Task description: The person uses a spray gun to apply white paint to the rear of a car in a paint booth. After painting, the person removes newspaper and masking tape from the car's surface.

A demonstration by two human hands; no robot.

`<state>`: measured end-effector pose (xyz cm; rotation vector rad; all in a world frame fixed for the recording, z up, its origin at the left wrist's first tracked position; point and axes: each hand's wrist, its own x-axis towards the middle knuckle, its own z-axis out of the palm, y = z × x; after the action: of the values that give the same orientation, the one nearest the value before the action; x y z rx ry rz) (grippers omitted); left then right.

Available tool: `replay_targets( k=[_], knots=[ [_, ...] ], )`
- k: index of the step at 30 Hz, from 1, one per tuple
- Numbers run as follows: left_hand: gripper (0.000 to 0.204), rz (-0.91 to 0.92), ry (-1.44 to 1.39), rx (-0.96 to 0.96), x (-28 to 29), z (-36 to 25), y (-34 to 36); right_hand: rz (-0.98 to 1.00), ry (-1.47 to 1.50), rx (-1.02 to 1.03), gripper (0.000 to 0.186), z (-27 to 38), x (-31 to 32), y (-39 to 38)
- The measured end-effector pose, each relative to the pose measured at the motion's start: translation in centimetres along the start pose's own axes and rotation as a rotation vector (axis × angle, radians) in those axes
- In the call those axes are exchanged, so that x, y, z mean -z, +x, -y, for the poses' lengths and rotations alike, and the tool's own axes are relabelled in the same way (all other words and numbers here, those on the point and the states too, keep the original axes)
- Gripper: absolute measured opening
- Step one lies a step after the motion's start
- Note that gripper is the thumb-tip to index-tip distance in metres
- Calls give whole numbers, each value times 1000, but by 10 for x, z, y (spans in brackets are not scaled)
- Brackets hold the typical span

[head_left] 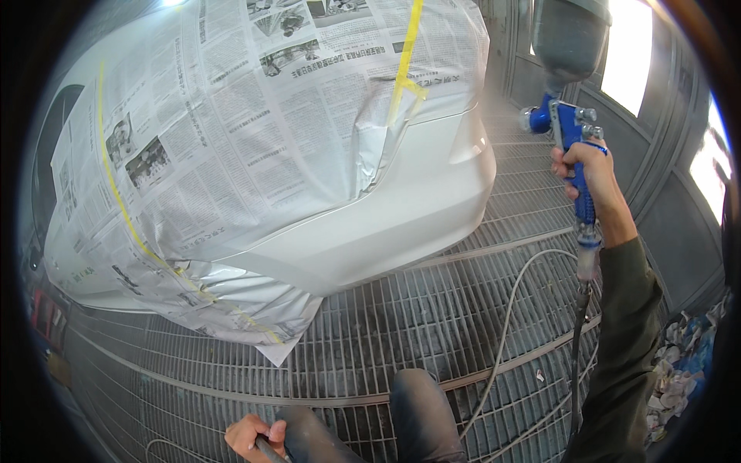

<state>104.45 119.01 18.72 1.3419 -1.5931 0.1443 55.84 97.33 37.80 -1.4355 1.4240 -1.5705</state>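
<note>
My right hand [590,162] is raised and closed round the handle of a blue spray gun [570,127]. A grey paint cup [570,42] sits on top of the gun, whose nozzle points left at the car's rear corner, with a faint haze in front. A dark air hose [579,339] hangs from the gun's handle. The white bumper [417,201] is bare, while newspaper [231,131] held by yellow tape [116,185] covers the body above and beside it. Low by my knee, my left hand [251,437] is wrapped round a dark hose [268,449].
Metal grating [370,332] makes up the floor. A thin pale hose [505,316] loops across it between my knees and right arm. Grey wall panels [617,147] with bright lights stand at the right. Crumpled paper [679,370] is heaped at the lower right.
</note>
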Motion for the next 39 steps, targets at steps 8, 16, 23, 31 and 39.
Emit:
replay_targets(
  k=[8,16,23,31,39],
  knots=[
    [26,157,26,-152,-15,-12,14,-161,-1,48,47,-49,44,0],
    [38,581,20,-227,-99,7,-26,-124,446,-178,66,-231,13,-200],
    [36,812,-100,-294,-211,66,-75,-539,464,-502,56,-418,33,-400],
    [36,1074,-185,-256,-291,149,-137,-1196,353,-760,48,-458,40,-491],
    [30,1064,-353,94,-296,81,-125,-923,514,-633,47,-444,51,-448]
  ],
)
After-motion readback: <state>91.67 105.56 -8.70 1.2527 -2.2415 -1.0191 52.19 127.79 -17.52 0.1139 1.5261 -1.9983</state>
